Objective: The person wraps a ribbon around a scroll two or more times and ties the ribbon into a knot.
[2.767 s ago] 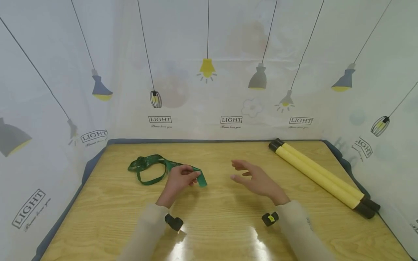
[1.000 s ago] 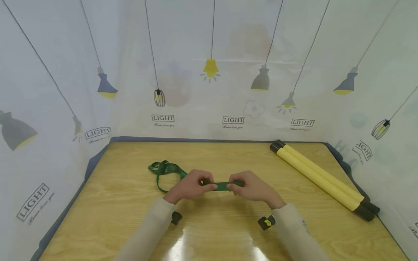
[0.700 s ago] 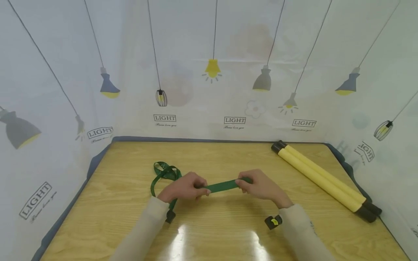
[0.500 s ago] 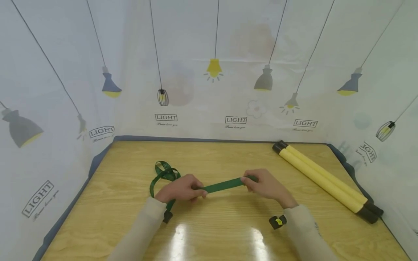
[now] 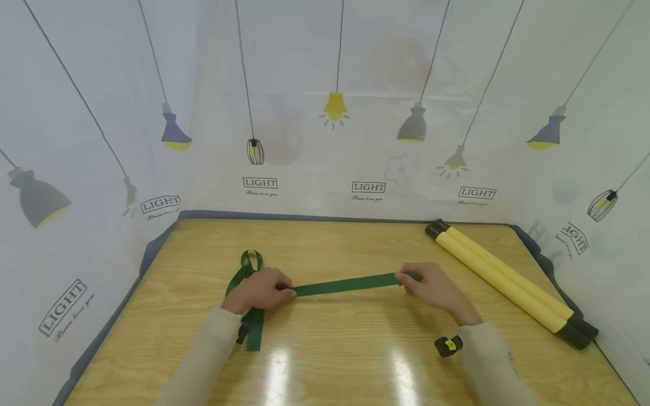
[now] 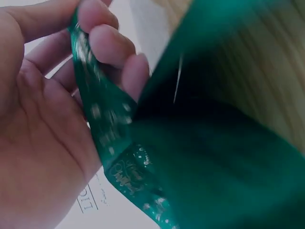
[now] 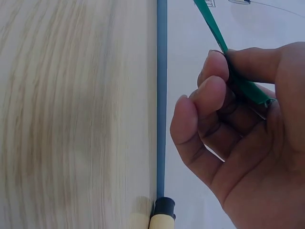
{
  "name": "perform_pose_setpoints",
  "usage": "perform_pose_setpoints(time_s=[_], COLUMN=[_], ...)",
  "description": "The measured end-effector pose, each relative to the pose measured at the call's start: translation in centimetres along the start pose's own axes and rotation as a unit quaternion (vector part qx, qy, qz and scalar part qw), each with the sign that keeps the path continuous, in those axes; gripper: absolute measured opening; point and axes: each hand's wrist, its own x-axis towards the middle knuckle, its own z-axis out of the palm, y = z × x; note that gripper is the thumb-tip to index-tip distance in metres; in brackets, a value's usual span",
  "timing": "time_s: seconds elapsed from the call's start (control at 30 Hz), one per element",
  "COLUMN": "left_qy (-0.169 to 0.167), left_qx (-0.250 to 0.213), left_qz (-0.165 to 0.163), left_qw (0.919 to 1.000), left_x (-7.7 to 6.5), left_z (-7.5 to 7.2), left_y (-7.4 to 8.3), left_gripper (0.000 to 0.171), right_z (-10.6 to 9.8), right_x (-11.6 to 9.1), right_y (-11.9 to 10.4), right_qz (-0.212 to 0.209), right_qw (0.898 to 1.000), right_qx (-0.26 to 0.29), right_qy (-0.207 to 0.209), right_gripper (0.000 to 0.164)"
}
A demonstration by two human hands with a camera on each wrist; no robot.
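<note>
A green ribbon [image 5: 347, 285] stretches nearly straight between my two hands above the table. My left hand [image 5: 260, 288] pinches it between thumb and fingers. The rest of the ribbon hangs and loops behind and below that hand, with a small loop lying on the table beyond it. In the left wrist view the ribbon [image 6: 107, 109] runs across the fingers, and its printed side shows white lettering and dots. My right hand [image 5: 430, 286] pinches the ribbon near its other end; in the right wrist view the short ribbon end [image 7: 255, 91] tucks inside the palm.
Two yellow rods [image 5: 500, 270] with black ends lie side by side, slanting along the table's right side. The wooden table [image 5: 350, 349] is bordered by a blue edge and white printed sheets [image 5: 304, 113]. A black wrist camera [image 5: 449, 345] sits at the right wrist.
My right hand came from empty to pinching the ribbon's end. Since then my hands have moved apart, left hand leftward and right hand rightward, and the ribbon span between them has lengthened.
</note>
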Motion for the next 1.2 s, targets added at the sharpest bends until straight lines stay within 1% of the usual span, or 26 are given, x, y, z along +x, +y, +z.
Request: perform_pose_setpoints(time_s=[0.1, 0.23, 0.33, 0.43, 0.5, 0.63, 0.7, 0.8, 0.87, 0.93, 1.03, 1.2], left_qy=[0.014, 0.038, 0.055, 0.060, 0.058, 0.042, 0.038, 0.039, 0.037, 0.036, 0.038, 0.040], left_qx=[0.025, 0.050, 0.072, 0.073, 0.053, -0.009, -0.024, -0.023, -0.017, -0.017, -0.017, -0.025], left_qz=[-0.038, -0.082, -0.104, -0.123, -0.121, -0.104, -0.095, -0.091, -0.094, -0.100, -0.119, -0.142], left_qw=[0.9989, 0.9946, 0.9905, 0.9879, 0.9896, 0.9936, 0.9945, 0.9948, 0.9948, 0.9942, 0.9920, 0.9888], left_x=[-0.5, -1.3, -2.0, -2.5, -2.8, -3.2, -3.4, -3.8, -3.9, -4.1, -4.3, -4.9], left_z=[-0.3, -0.7, -1.1, -1.4, -1.6, -1.8, -2.0, -2.4, -2.7, -2.9, -3.2, -3.3], left_y=[-0.5, -1.0, -1.4, -2.1, -2.5, -3.1, -3.2, -3.6, -3.9, -4.3, -4.9, -5.7], left_gripper=[0.024, 0.016, 0.011, 0.009, 0.010, 0.009, 0.010, 0.013, 0.016, 0.021, 0.023, 0.028], right_z=[-0.5, -1.1, -1.5, -1.9, -2.2, -2.6, -2.9, -3.4, -3.8, -4.2, -4.7, -5.3], right_x=[-0.3, -0.7, -1.1, -1.6, -1.8, -2.2, -2.4, -2.9, -3.3, -3.6, -4.1, -4.9], right_y=[0.3, 1.0, 1.8, 2.7, 3.3, 4.1, 4.4, 5.0, 5.5, 6.1, 7.0, 8.5], right_qz=[0.011, 0.026, 0.040, 0.054, 0.057, 0.062, 0.070, 0.085, 0.087, 0.088, 0.087, 0.104], right_qw=[1.000, 0.999, 0.999, 0.998, 0.997, 0.997, 0.997, 0.995, 0.995, 0.994, 0.993, 0.989], right_qx=[-0.005, -0.016, -0.028, -0.032, -0.033, -0.032, -0.029, -0.027, -0.030, -0.037, -0.055, -0.088], right_qy=[0.005, 0.015, 0.023, 0.029, 0.033, 0.036, 0.033, 0.035, 0.043, 0.054, 0.062, 0.050], right_gripper=[0.032, 0.035, 0.039, 0.042, 0.042, 0.042, 0.042, 0.043, 0.042, 0.042, 0.041, 0.040])
